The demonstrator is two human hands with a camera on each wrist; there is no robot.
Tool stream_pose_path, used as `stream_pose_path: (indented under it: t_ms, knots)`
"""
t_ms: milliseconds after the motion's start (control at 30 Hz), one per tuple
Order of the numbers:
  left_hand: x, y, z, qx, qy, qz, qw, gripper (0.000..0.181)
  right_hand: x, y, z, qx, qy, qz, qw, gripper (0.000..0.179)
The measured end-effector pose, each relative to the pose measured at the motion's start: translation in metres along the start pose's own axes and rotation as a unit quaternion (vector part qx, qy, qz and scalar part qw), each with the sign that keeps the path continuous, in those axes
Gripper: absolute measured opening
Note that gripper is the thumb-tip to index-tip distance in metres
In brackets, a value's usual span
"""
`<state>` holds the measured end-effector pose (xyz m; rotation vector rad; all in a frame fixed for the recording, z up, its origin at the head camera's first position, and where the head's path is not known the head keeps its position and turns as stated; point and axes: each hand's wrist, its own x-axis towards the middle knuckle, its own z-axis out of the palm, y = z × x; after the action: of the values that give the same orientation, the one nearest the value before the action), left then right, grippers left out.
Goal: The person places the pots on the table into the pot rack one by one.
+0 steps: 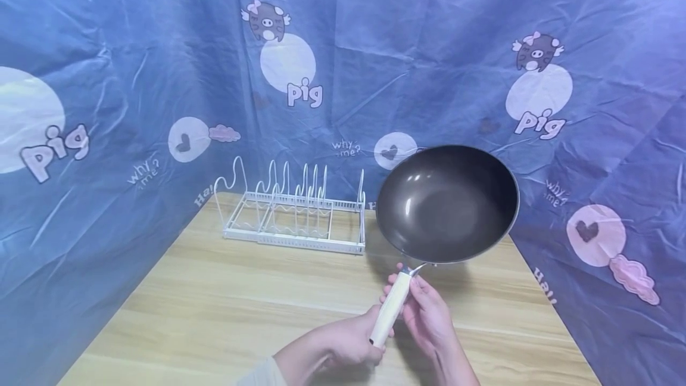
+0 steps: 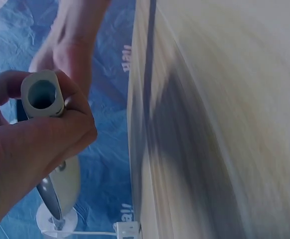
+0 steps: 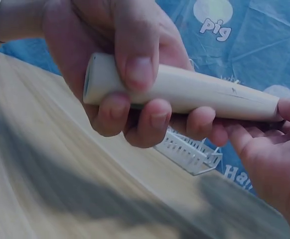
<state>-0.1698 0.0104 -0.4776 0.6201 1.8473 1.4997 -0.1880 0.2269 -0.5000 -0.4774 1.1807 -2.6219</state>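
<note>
Since the pan (image 1: 450, 207) seems front-heavy, your left hand (image 1: 351, 336) grips the handle (image 1: 390, 310) at its end, your right hand (image 1: 431, 317) grasping its neck.

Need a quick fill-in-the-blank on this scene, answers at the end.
1. The left hand and right hand hold the dark, round pan by its pale, elongated ____.
2. The hand nearer the pan's rim is the ____ one.
3. In the head view, the white wire rack stands to the pan's ____, on the light wood-grain table.

Missing words: handle; right; left.
</note>
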Motion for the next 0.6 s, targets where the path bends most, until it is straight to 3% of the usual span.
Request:
stream_pose_path:
  t_ms: [233, 400, 600]
  knots:
    - [-0.003, -0.004, -0.006, 0.033, 0.0, 0.003, 0.9994, 0.084, 0.003, -0.003, 0.017, -0.118, 0.08, -0.001, 0.9898, 0.039]
    - [-0.007, -0.005, -0.009, 0.082, 0.064, -0.005, 0.9945, 0.086, 0.006, -0.006, 0.028, -0.179, 0.113, -0.004, 0.9773, 0.049]
    - [-0.011, 0.001, -0.013, 0.152, 0.145, -0.009, 0.9777, 0.078, 0.012, -0.011, 0.04, -0.218, 0.124, -0.017, 0.9679, 0.055]
